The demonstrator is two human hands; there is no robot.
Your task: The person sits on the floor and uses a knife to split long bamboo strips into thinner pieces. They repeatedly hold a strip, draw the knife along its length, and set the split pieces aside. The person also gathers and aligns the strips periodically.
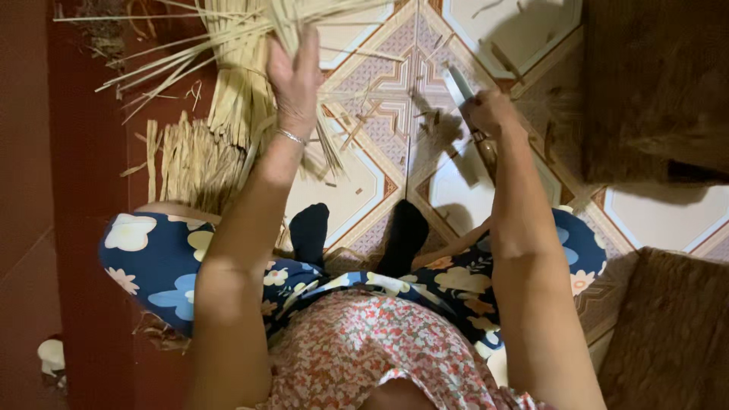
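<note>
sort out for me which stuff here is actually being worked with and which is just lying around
In hand:
left hand gripping the bundle of pale straw stalks
right hand holding a knife

Lying about:
loose straw pile on the floor
scattered straw bits on the patterned tiles
brown woven mats

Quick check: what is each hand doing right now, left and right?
Left hand: closed, gripping a bundle of straw stalks.
Right hand: closed around a knife.
</note>
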